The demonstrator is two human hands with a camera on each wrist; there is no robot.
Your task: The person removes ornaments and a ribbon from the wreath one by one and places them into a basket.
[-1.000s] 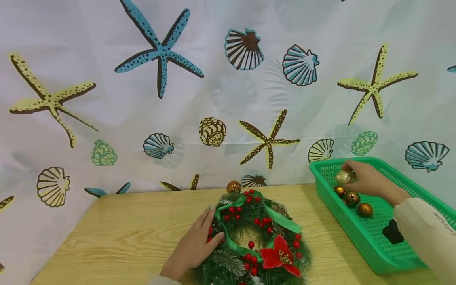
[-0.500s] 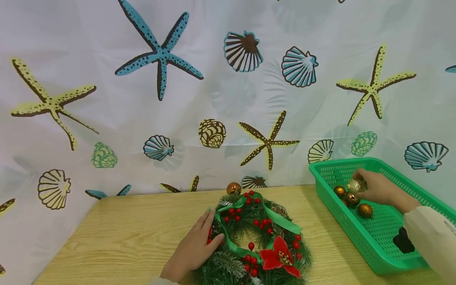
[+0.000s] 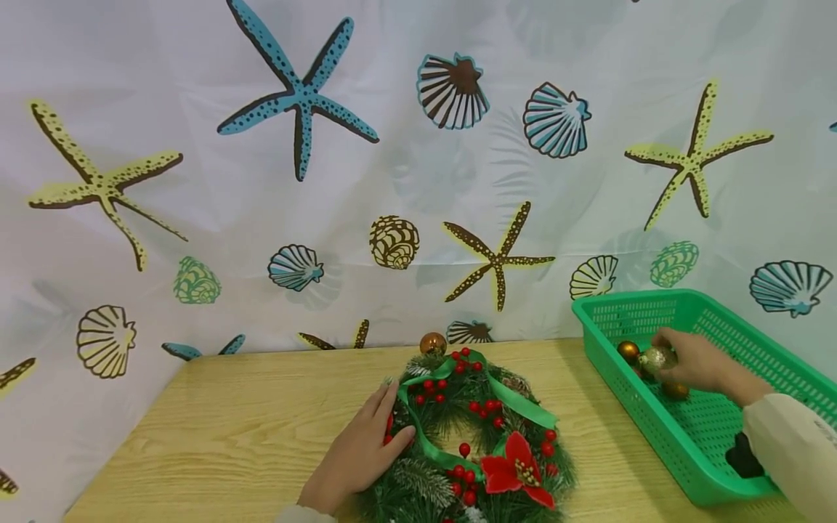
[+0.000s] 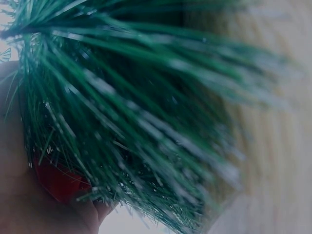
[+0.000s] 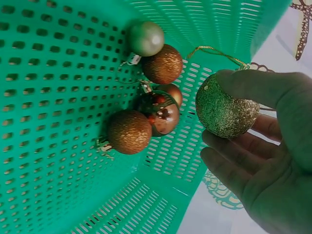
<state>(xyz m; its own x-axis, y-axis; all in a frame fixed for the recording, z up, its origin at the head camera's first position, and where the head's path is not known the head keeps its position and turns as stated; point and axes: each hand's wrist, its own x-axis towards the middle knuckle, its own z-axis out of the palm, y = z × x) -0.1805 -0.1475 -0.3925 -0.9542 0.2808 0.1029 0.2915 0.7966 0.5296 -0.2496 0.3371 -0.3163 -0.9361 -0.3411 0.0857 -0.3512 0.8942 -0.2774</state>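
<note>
My right hand (image 3: 702,367) pinches a gold glitter Christmas ball (image 5: 226,107) between thumb and fingers, inside the green basket (image 3: 624,403). A gold cord loop hangs from the ball. Close by in the right wrist view lie a pale shiny ball (image 5: 147,38), a copper glitter ball (image 5: 163,66), a glossy brown ball (image 5: 163,117) and a brown glitter ball (image 5: 129,132). On the table, my left hand (image 3: 360,450) rests against the left side of a Christmas wreath (image 3: 428,483), its fingers straight. Pine needles (image 4: 126,107) hide much of that hand in the left wrist view.
A copper ball (image 3: 433,343) sits behind the wreath, near the back edge of the wooden table (image 3: 261,414). A patterned curtain (image 3: 392,167) hangs directly behind. The basket stands at the table's right side.
My right hand has moved slightly right and lower inside the basket with the gold ball, which now overlaps the brown balls in the head view. The left hand stays on the wreath.
</note>
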